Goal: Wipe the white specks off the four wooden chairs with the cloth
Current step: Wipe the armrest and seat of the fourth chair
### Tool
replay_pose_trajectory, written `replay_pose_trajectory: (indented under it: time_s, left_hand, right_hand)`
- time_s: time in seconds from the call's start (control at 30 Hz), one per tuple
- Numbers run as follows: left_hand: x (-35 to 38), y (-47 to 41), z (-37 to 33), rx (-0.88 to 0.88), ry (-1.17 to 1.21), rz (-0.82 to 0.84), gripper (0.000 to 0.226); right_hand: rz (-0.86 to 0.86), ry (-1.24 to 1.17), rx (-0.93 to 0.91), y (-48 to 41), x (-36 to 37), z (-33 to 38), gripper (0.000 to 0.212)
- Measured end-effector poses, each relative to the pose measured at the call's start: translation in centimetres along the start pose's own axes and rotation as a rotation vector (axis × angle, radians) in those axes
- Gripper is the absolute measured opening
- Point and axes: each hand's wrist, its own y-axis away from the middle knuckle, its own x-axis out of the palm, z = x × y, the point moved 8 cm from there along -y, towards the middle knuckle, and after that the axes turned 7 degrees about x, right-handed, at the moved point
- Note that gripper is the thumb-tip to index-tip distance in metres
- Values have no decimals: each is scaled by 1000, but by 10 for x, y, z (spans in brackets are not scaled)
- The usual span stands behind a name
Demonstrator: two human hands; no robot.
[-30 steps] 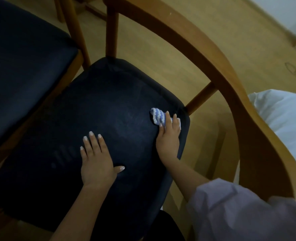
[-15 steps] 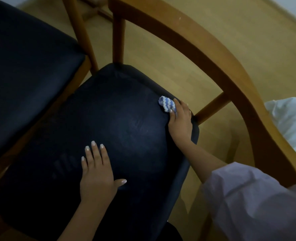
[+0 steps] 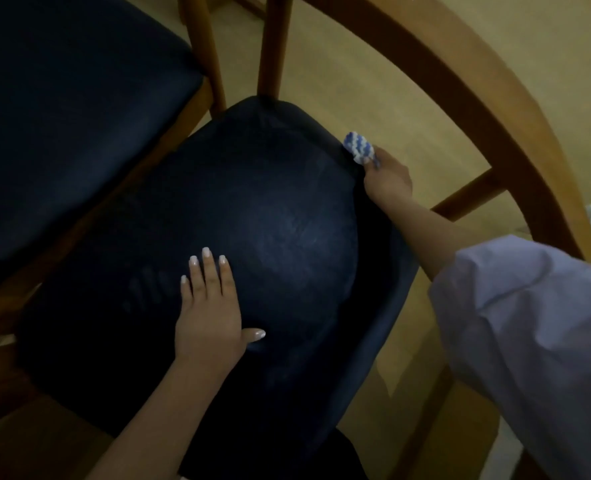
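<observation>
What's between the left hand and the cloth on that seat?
Head view: only bare dark seat cushion lies between the left hand, flat on the seat, and the blue-and-white cloth, which the right hand holds at the cushion's far edge.

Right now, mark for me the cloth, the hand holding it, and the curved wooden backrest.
cloth (image 3: 358, 147), head view, on the blue-and-white bunch past the fingers.
right hand (image 3: 387, 178), head view, on the back of the hand.
curved wooden backrest (image 3: 477, 109), head view, on the middle of the rail.
</observation>
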Motion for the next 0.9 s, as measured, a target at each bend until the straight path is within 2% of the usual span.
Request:
replay_pose_trajectory:
  time_s: [0.17, 0.33, 0.47, 0.6, 0.9]
  left_hand:
    - [0, 1, 1, -23, -9, 42, 117]
    - [-2, 2, 1, -35, -2, 69, 119]
    - [-3, 3, 1, -39, 15, 82, 119]
    - [-4, 4, 2, -48, 47, 90, 120]
    - [-4, 3, 1, -56, 46, 90, 120]
  right_hand:
    - [-53, -18, -110, 16, 0, -2, 39]
    - [-65, 27, -299, 50, 12, 6, 45]
    - [3, 104, -403, 95, 34, 13, 48]
    - [28, 40, -542, 143, 62, 16, 47]
    - [24, -39, -431, 113, 67, 34, 47]
